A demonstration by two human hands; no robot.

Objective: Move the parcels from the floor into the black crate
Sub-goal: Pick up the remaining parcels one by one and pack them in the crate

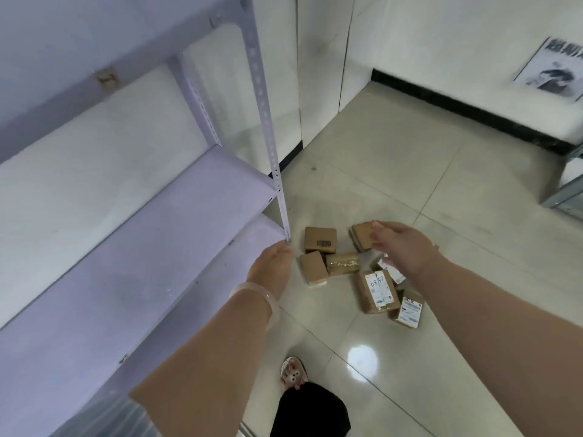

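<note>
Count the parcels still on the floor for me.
7: barcode box, one under the right hand, plain box, taped one, one half hidden by the wrist, handwritten-label box, nearest labelled box. More may be hidden.

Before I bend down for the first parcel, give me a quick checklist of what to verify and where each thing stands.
1. Parcels on the floor, in one loose cluster: ok.
2. Right hand empty and open above the cluster: ok.
3. Left hand empty, by the shelf post: ok.
4. Path from right hand down to the nearest parcel, nothing in the way: ok.
5. Black crate located: not ok, it is not in view.
6. Foot clear of the parcels: ok.
</note>
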